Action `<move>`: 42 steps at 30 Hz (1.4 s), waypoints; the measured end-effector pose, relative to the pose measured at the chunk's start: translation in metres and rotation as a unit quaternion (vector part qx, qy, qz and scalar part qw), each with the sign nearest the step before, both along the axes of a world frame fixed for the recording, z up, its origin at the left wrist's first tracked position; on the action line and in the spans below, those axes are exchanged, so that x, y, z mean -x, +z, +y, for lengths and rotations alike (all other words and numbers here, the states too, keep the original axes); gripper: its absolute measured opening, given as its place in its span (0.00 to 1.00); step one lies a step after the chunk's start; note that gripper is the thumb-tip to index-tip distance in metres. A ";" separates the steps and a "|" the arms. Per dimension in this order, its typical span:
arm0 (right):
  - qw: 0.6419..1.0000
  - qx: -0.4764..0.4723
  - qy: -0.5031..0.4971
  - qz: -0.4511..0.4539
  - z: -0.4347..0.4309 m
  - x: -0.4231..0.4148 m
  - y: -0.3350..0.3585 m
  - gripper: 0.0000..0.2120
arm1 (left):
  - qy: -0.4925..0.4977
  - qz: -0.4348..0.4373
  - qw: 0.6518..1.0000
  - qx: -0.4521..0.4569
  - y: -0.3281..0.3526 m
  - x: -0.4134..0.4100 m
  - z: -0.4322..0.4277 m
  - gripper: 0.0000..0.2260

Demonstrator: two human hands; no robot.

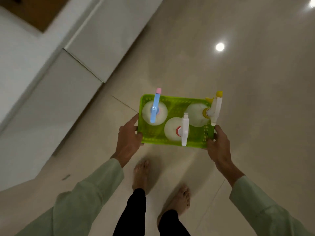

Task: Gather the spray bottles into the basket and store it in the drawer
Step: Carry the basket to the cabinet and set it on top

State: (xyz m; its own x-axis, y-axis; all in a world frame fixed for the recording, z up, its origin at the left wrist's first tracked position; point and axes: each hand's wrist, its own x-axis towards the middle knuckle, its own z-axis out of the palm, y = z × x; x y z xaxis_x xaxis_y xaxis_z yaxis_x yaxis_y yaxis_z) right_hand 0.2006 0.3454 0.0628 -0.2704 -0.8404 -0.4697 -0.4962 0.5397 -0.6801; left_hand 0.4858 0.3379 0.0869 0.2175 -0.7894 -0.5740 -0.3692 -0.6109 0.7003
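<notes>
Where hands (130,133) grip: basket (175,99) edges.

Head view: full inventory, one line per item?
basket: 1, lime green, held above the floor between both hands
spray bottles: 3, whitish, upright in the basket; blue-and-pink trigger at left, white trigger with red collar in the middle, white-and-yellow trigger at right
cabinet fronts: white, upper left, closed as far as visible
floor: beige tile, glossy
left hand: fingers on the basket's left edge
right hand: fingers on its right edge
sleeves: 2, pale green
feet: 2, bare
</notes>
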 end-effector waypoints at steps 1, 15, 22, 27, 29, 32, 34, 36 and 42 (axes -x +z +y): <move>1.000 0.006 0.019 -0.005 -0.005 -0.010 0.018 0.20 | 0.019 0.005 1.000 0.006 0.020 -0.013 0.004 0.34; 0.964 0.033 0.264 -0.026 -0.055 -0.202 0.187 0.21 | 0.250 0.006 0.968 0.029 0.195 -0.180 0.093 0.35; 0.942 0.039 0.330 -0.048 -0.078 -0.322 0.205 0.23 | 0.354 -0.003 0.935 0.027 0.215 -0.272 0.111 0.34; 0.929 0.032 0.363 -0.063 -0.089 -0.406 0.200 0.23 | 0.393 -0.017 0.919 0.019 0.209 -0.337 0.118 0.35; 0.924 0.033 0.374 -0.065 -0.095 -0.439 0.196 0.24 | 0.410 -0.021 0.912 0.015 0.205 -0.361 0.121 0.35; 0.913 0.030 0.405 -0.049 -0.106 -0.484 0.192 0.23 | 0.436 -0.008 0.900 0.011 0.198 -0.395 0.120 0.35; 0.907 0.029 0.418 -0.039 -0.114 -0.512 0.189 0.22 | 0.447 0.003 0.895 0.006 0.192 -0.415 0.118 0.34; 0.903 0.029 0.428 -0.030 -0.120 -0.536 0.186 0.21 | 0.454 0.004 0.891 0.007 0.187 -0.431 0.115 0.34; 0.901 0.016 0.433 -0.007 -0.127 -0.585 0.178 0.18 | 0.472 0.014 0.882 0.007 0.173 -0.466 0.111 0.33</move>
